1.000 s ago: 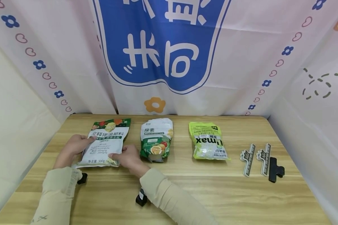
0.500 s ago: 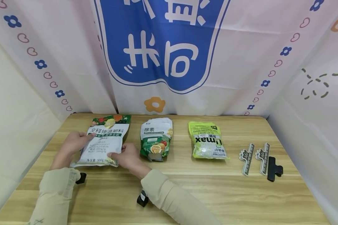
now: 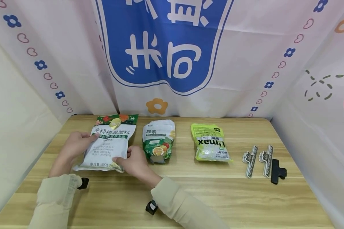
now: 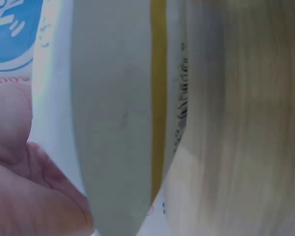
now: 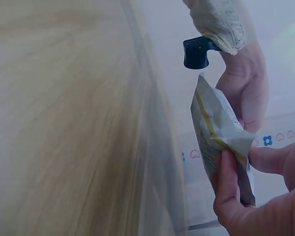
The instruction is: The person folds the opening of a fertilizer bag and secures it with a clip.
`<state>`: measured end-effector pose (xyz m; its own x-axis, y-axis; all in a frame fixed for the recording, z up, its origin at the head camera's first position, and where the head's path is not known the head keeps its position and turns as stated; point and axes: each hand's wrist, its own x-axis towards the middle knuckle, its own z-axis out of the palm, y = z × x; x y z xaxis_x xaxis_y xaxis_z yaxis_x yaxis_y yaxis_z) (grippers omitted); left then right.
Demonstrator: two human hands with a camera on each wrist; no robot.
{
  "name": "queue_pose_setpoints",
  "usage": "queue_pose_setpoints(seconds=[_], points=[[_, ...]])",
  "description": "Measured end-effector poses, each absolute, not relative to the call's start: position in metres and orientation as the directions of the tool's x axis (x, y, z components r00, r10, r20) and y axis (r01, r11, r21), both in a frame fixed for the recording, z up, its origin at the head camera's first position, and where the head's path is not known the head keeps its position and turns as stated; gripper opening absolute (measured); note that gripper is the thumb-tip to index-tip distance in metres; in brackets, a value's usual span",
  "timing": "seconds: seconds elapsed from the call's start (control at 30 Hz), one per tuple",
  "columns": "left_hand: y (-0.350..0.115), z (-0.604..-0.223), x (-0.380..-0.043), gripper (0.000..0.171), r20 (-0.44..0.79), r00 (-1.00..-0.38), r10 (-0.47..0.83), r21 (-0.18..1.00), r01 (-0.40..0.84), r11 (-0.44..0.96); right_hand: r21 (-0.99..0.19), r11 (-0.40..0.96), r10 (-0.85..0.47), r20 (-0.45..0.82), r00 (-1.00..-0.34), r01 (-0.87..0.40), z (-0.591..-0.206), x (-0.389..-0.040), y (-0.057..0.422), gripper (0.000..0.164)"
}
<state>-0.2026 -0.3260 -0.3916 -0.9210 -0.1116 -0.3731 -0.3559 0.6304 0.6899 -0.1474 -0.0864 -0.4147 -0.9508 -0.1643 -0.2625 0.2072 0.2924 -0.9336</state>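
Note:
A white fertilizer bag [image 3: 107, 149] with a green floral top stands at the left of the table, held between both hands. My left hand [image 3: 77, 144] grips its left edge, thumb on the printed front. On the lower right corner, my right hand [image 3: 136, 162] pinches the bag between thumb and fingers. In the right wrist view the bag [image 5: 219, 132] shows its narrow grey side with a yellow stripe, thumb and fingers on opposite faces. The left wrist view has the bag's underside [image 4: 113, 118] close up, with the left hand [image 4: 29, 182] beside it.
A green and white pouch [image 3: 158, 141] stands just right of the held bag. Farther right lies a lime-yellow bag [image 3: 210, 143]. Two ruler-edged clips [image 3: 250, 162] and a black clip [image 3: 278, 171] lie at the table's right. A printed curtain [image 3: 235, 79] hangs behind.
The fertilizer bag has shifted slightly right and its top now reaches higher in the head view. Both hands keep their hold, the right one moving slightly rightward with it.

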Motion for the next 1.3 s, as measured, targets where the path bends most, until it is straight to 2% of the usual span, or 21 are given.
queue_pose_setpoints(seconds=[0.2,0.63,0.93,1.3], points=[[-0.315,-0.382,-0.194,0.086,-0.356,-0.931,-0.080,0.707,-0.324,0.629,-0.938,0.311,-0.203,-0.221,-0.954,0.152,-0.408,-0.139,-0.069,0.029],[-0.276,-0.367,-0.174,0.067,-0.308,-0.951,-0.010,0.775,-0.257,0.577,-0.952,0.303,-0.278,-0.122,-0.953,0.033,-0.398,-0.131,-0.018,0.028],[-0.245,-0.374,-0.163,0.059,-0.285,-0.958,-0.005,0.832,-0.251,0.495,-0.951,0.308,-0.299,-0.097,-0.949,0.000,-0.400,-0.126,0.017,0.026],[-0.212,-0.391,-0.158,0.057,-0.341,-0.939,0.039,0.880,-0.304,0.366,-0.925,0.379,-0.292,-0.095,-0.952,-0.023,-0.414,-0.122,0.059,0.029]])
